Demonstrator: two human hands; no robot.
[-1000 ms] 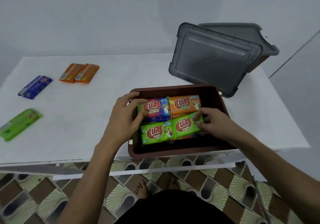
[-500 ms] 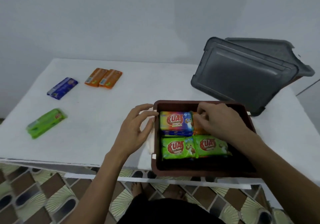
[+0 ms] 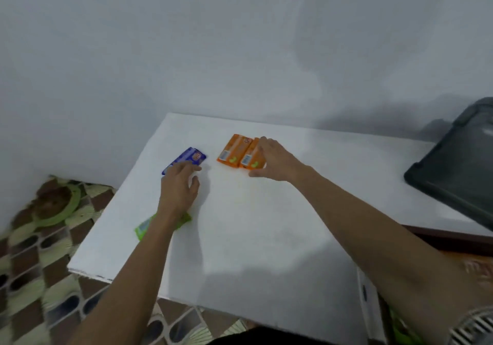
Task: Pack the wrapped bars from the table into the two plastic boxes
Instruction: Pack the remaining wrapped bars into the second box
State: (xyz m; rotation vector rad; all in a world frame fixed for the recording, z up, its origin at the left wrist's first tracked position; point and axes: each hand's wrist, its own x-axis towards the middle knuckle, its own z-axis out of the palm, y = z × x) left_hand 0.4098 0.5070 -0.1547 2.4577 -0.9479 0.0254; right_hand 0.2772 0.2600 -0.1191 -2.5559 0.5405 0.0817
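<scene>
The scene is lit softly and evenly, and a cool grey-blue cast is laid over the pale plastered wall (image 3: 186, 37) and the white rectangular table top (image 3: 266, 224). Diffuse shadows are thrown on the table just right of the left hand (image 3: 180, 184) and under both forearms. A broader grey shadow is spread on the wall beside the dark grey plastic lid (image 3: 458, 174). Motion blur is seen throughout. The patterned brown-and-green floor tiles (image 3: 40, 238) are smeared, the right hand (image 3: 274, 160) is softened, and the print on the orange wrapped bar (image 3: 252, 159) beneath it cannot be read. The table edges are bowed by the wide lens.
</scene>
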